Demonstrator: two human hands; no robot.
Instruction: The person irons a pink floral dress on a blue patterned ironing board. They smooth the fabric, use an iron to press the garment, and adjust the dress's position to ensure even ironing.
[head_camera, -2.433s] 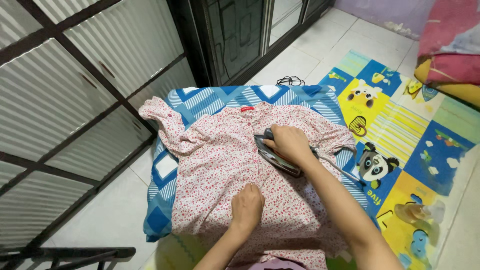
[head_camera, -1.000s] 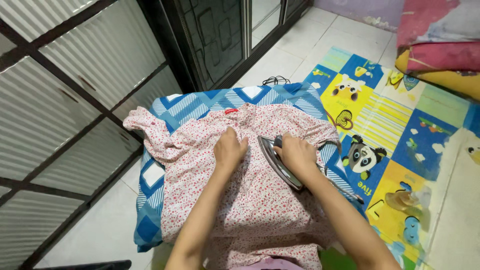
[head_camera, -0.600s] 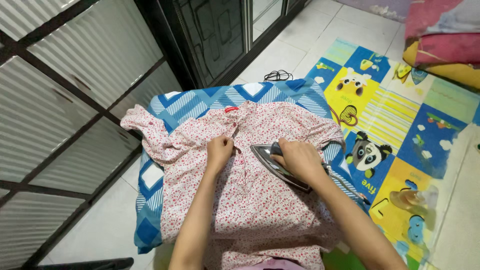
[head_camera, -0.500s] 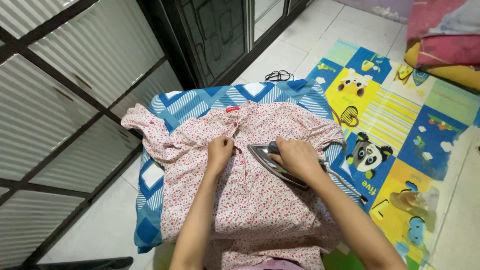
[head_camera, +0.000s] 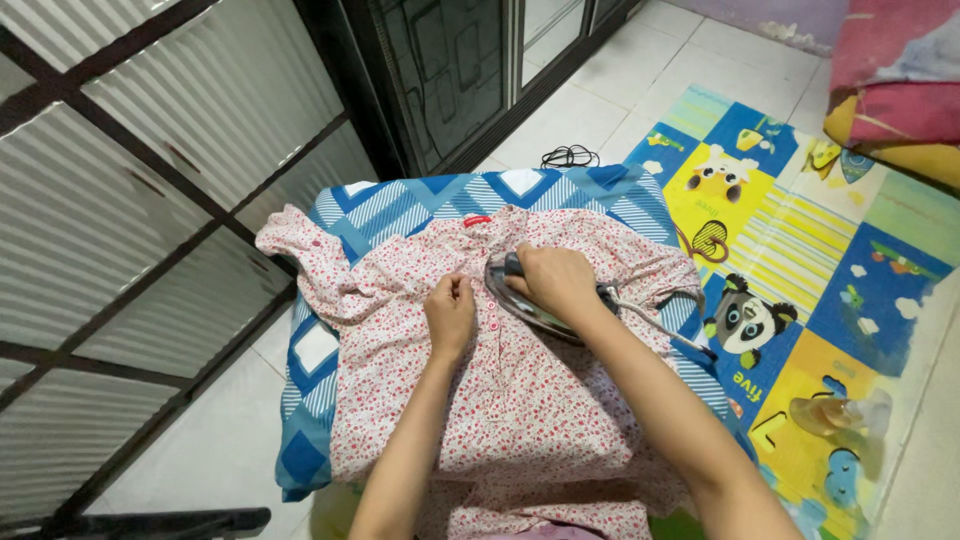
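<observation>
1. The right hand (head_camera: 552, 280) is wrapped around the handle of the iron (head_camera: 520, 300), which rests on the blouse (head_camera: 500, 380) near its collar.
2. The left hand (head_camera: 450, 312) pinches the blouse's button placket.
3. The blouse lies flat on a blue cushion (head_camera: 420, 200).

left hand (head_camera: 451, 312): bare, no sleeve | right hand (head_camera: 553, 281): bare, no sleeve
</observation>
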